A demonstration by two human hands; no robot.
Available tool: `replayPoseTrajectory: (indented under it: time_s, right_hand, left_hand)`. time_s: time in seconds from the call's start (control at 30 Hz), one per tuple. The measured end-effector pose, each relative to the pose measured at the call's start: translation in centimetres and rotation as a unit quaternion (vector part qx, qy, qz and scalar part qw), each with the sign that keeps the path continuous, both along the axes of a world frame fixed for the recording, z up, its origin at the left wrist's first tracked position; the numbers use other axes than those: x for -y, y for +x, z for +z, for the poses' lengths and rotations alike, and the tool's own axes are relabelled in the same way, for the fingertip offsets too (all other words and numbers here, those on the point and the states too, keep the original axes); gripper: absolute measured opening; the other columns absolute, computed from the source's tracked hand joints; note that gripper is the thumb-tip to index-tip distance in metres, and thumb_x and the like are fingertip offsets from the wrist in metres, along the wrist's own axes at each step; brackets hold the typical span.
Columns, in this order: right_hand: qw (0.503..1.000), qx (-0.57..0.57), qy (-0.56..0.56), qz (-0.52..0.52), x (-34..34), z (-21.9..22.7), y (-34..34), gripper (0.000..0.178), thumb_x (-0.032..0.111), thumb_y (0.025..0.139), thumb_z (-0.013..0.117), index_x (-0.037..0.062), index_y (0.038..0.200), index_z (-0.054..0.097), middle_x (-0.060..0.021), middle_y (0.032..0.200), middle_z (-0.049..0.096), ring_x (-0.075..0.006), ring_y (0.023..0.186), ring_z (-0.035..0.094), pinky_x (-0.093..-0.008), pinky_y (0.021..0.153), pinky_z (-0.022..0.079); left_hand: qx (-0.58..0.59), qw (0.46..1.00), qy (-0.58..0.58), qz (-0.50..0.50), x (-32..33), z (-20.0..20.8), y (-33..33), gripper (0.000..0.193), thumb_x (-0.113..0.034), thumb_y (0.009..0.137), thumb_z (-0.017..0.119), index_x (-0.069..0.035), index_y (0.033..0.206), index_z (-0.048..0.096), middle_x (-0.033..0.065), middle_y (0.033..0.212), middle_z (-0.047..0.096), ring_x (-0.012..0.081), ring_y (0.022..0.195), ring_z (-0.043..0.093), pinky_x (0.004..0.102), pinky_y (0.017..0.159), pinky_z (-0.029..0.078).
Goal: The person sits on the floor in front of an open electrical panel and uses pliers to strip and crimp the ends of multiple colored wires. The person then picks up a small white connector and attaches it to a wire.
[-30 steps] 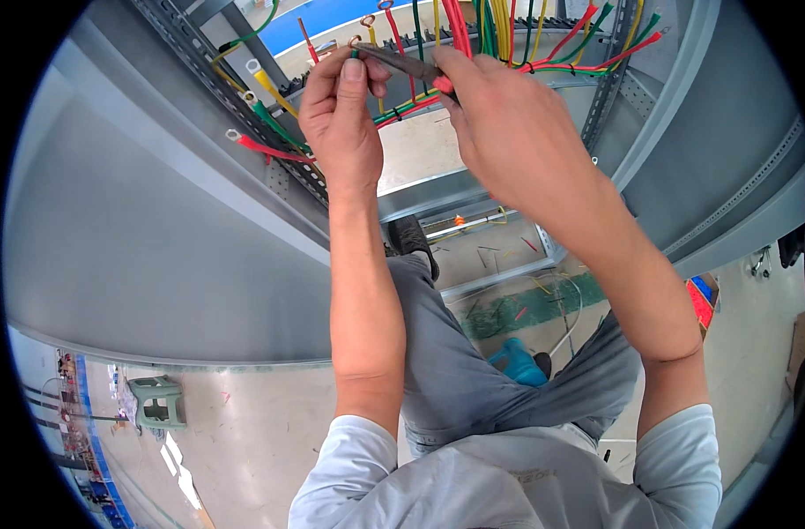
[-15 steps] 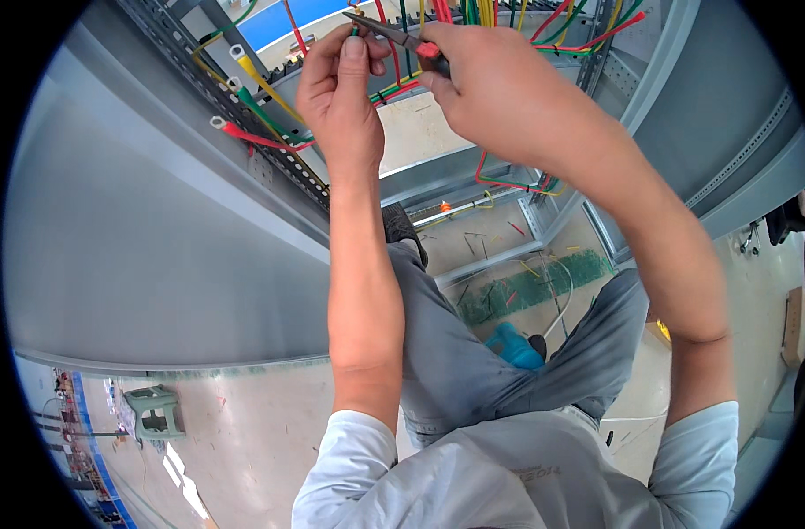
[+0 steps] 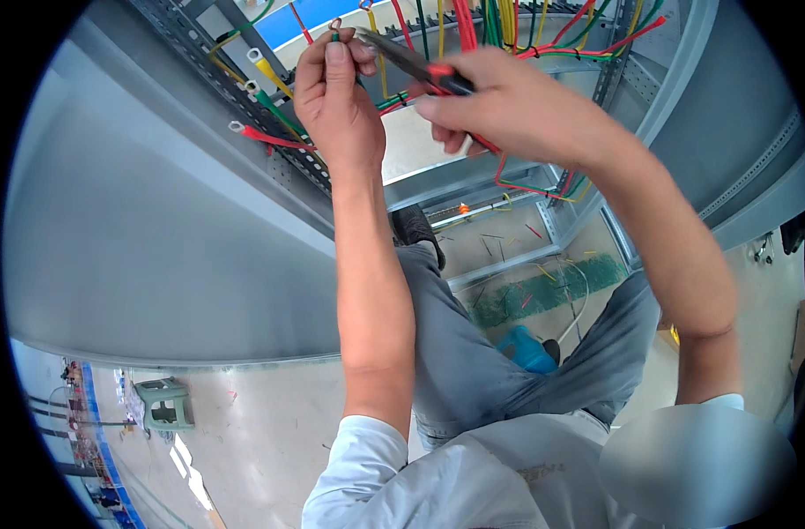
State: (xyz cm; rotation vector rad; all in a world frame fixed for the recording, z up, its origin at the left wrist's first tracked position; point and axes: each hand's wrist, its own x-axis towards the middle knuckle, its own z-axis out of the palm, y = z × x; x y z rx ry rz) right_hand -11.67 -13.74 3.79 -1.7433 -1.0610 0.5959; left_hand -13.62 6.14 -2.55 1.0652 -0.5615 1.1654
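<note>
My left hand is raised inside the grey cabinet frame, thumb and fingers pinching a thin green wire. A small copper ring terminal tops that wire, just above the fingertips. In my right hand is a pair of long-nosed pliers with red and black handles. Their jaws point up and left, close to the left fingertips but apart from the terminal. Motion blurs the pliers and right hand a little, so the gap between the jaws is unclear.
Red, yellow and green wires hang along the cabinet's top. Thick cables with lugs stick out at left, by a perforated rail. Wire scraps litter the floor below. A green stool stands lower left.
The pliers' jaws have drawn away from the terminal, and my right hand has moved right and slightly down. My left hand keeps its pinch on the wire. The whole view has shifted slightly.
</note>
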Motion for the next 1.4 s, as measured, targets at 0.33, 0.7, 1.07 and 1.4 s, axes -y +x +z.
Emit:
replayPoseTrajectory:
  time_s: [0.33, 0.7, 1.07, 1.4]
  right_hand:
    - [0.948, -0.309, -0.006, 0.079, 5.1, -9.3, -2.0, 0.031, 0.026, 0.100, 0.062, -0.0020, 0.112, 0.062, -0.0077, 0.084, 0.070, -0.0134, 0.075, 0.067, -0.0280, 0.067, 0.053]
    - [0.963, 0.259, 0.040, -0.070, 1.6, -4.7, 0.7, 0.033, 0.031, 0.096, 0.061, -0.0024, 0.099, 0.059, -0.0153, 0.072, 0.057, -0.0274, 0.068, 0.056, -0.0387, 0.066, 0.046]
    - [0.834, 0.516, 0.047, -0.190, -1.4, -1.4, 0.7, 0.021, 0.003, 0.081, 0.058, -0.0049, 0.099, 0.066, -0.0234, 0.083, 0.070, -0.0394, 0.079, 0.071, -0.0493, 0.067, 0.057]
    - [0.900, 0.403, 0.030, -0.162, -1.6, 0.9, 0.1, 0.020, 0.012, 0.083, 0.058, -0.0007, 0.094, 0.070, -0.0215, 0.080, 0.070, -0.0389, 0.082, 0.071, -0.0495, 0.072, 0.056]
  left_hand:
    - [-0.028, 0.998, -0.023, -0.042, -1.4, 0.5, 0.3, 0.021, -0.017, 0.104, 0.058, 0.000, 0.114, 0.065, 0.0053, 0.089, 0.063, 0.0128, 0.080, 0.051, 0.0267, 0.073, 0.040]
    - [-0.059, 0.998, 0.006, -0.021, -1.3, 0.1, -0.8, 0.019, -0.018, 0.106, 0.054, -0.003, 0.115, 0.062, 0.0030, 0.092, 0.062, 0.0118, 0.077, 0.050, 0.0315, 0.081, 0.041]
    - [-0.037, 0.998, 0.020, -0.037, 0.0, 0.0, -1.0, 0.020, -0.015, 0.103, 0.058, 0.000, 0.116, 0.065, 0.0066, 0.094, 0.064, 0.0134, 0.083, 0.053, 0.0270, 0.074, 0.043]
    - [-0.059, 0.997, 0.029, -0.044, 0.1, -0.1, -1.3, 0.022, -0.017, 0.103, 0.060, 0.000, 0.114, 0.065, 0.0085, 0.093, 0.068, 0.0132, 0.079, 0.055, 0.0262, 0.071, 0.044]
